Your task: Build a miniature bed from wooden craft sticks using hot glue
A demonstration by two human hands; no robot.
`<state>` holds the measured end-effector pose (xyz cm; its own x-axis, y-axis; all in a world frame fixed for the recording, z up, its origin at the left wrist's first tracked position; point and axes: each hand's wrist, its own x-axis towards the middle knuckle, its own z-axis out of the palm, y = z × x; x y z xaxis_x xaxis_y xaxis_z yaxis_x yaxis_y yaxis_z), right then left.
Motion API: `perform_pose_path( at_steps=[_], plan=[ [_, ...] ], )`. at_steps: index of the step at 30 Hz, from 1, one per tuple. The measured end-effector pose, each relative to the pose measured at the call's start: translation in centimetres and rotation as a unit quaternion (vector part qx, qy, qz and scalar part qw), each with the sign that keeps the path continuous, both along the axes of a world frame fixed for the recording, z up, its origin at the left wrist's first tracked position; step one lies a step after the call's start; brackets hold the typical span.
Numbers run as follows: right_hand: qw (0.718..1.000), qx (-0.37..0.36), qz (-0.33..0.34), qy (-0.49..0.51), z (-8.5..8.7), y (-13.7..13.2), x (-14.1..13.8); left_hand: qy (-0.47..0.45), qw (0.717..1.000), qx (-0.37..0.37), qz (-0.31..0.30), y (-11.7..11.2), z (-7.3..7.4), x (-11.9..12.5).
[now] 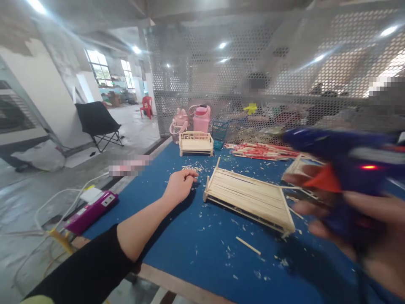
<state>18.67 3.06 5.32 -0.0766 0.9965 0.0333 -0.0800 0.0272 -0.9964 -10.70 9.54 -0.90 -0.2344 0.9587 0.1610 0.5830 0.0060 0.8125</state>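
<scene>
My right hand (357, 219) is wrapped round the grip of a blue glue gun (341, 156) with an orange trigger, held close to the camera at the right and blurred. My left hand (180, 183) rests on the blue mat (196, 249), its fingers curled loosely, next to a small heap of wood shavings (191, 169). What its fingers hold, if anything, is hidden. A wooden stick frame (249, 198), built like a small bed, lies flat on the mat between the two hands. A loose stick (248, 245) lies in front of it.
A finished small stick bench (196, 143) stands at the back of the mat, with pink containers (201, 118) and a blue basket (219, 131) behind it. A pile of red-tipped sticks (262, 150) lies at the back right. A purple power strip (91, 211) sits at the left. Perforated metal screen (268, 76) behind.
</scene>
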Motion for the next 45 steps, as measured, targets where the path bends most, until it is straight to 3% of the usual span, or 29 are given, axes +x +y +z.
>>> perform_pose_path(
  at_steps=[4, 9, 14, 21, 34, 45],
  plan=[
    [0.997, -0.062, 0.044, -0.024, -1.4, 2.4, -3.0, -0.005, 1.0, -0.007, -0.002, 0.0, -0.4, 0.5],
    [0.991, -0.061, 0.097, -0.073, -3.8, 3.1, -3.1, -0.024, 0.999, -0.025, -0.018, 0.6, -0.5, 0.3],
    [0.983, -0.052, 0.101, -0.147, -3.6, 2.4, -3.3, -0.038, 0.998, -0.03, -0.034, 0.6, -0.2, 0.1],
    [0.98, -0.061, 0.097, -0.165, -4.3, 1.6, -4.9, 0.016, 0.996, -0.048, -0.079, -0.2, 0.5, 0.4],
    [0.973, -0.047, 0.138, -0.178, -4.7, 1.9, -5.0, -0.106, 0.981, -0.139, -0.081, -0.4, 0.8, 1.4],
    [0.972, -0.037, 0.145, -0.181, -5.0, 2.0, -5.3, -0.113, 0.977, -0.152, -0.093, -0.4, 0.8, 1.5]
  ],
)
